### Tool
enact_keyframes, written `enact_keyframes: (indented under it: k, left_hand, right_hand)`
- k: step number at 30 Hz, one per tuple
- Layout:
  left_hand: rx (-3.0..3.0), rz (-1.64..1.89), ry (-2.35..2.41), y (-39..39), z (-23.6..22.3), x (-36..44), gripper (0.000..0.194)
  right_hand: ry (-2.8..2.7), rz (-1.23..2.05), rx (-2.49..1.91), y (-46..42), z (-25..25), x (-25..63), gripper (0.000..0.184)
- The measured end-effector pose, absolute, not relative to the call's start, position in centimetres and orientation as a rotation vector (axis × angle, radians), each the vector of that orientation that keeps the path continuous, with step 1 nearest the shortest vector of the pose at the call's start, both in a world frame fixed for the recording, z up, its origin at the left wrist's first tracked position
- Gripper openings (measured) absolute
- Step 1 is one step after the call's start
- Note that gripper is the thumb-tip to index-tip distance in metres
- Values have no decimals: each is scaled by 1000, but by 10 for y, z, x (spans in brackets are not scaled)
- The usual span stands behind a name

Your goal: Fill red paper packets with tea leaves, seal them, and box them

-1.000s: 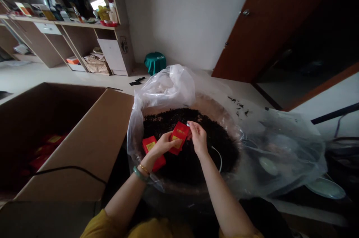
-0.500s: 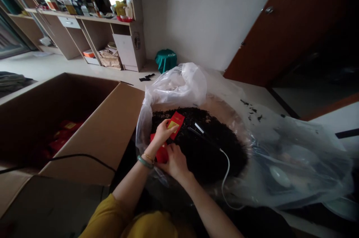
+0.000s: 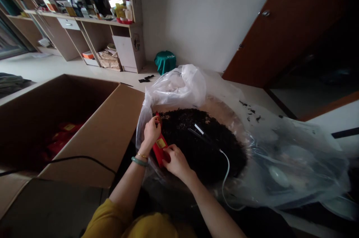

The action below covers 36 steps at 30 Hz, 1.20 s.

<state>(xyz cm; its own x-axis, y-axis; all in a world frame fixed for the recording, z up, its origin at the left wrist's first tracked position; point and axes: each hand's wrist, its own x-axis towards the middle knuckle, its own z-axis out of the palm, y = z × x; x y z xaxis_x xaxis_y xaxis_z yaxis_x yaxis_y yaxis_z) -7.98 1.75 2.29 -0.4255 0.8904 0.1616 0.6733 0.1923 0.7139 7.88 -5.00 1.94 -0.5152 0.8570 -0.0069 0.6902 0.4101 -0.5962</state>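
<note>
My left hand (image 3: 152, 130) is closed on a small red packet at the left edge of a heap of dark dried leaves (image 3: 182, 126); the hand hides most of that packet. Just below it, my right hand (image 3: 177, 160) grips the edge of another red packet (image 3: 160, 150) with a yellow label. On the leaves to the right lies a black tong-like tool (image 3: 207, 139), similar to a hair straightener, its jaws apart, with one pale plate and a white cord (image 3: 226, 182).
A clear plastic bag (image 3: 179, 85) lines the round container of leaves and spreads right. At left stands an open cardboard box (image 3: 112, 118) with several red packets (image 3: 63, 133) inside; a black cord (image 3: 84, 156) crosses its flap. Behind are a green-covered bin (image 3: 165, 62) and shelves (image 3: 123, 49).
My right hand has let go of the tong-like tool, laid it on the leaves, and taken hold of a red packet. My left hand has moved left with its packet.
</note>
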Motion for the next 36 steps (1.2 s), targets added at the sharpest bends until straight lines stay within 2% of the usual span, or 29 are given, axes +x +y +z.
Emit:
enact_keyframes:
  k: [2, 4, 8, 10, 15, 22, 25, 30, 33, 36]
  left_hand:
    - [1572, 1138, 2110, 16, 25, -79, 34]
    - [1734, 1133, 1935, 13, 33, -77, 29]
    - [1963, 779, 1412, 2, 55, -69, 32]
    - [1967, 671, 1323, -2, 62, -60, 28]
    - [1714, 859, 1394, -6, 56, -34, 40]
    - [1422, 1043, 1435, -8, 45, -13, 42]
    - [1509, 1020, 1477, -11, 49, -12, 39]
    - [1901, 824, 1578, -15, 63, -13, 34]
    - [2013, 673, 1640, -15, 68, -14, 32]
    - [1988, 696, 1609, -14, 67, -17, 29]
  right_hand:
    - [-2344, 790, -1315, -48, 20, 83, 24]
    - [-2284, 737, -1309, -43, 22, 92, 24]
    - [-2076, 493, -1191, -24, 31, 115, 22]
    - [-1935, 387, -1108, -14, 36, 125, 21]
    - [-1661, 149, -1128, -4, 37, 136, 36]
    - [-1733, 105, -1190, -10, 25, 133, 32]
    - [-1727, 44, -1267, -11, 32, 135, 22]
    - [-1916, 21, -1258, -11, 52, 139, 29]
    - [-1977, 95, -1262, -10, 58, 142, 30]
    - [-1939, 233, -1277, -7, 57, 148, 23]
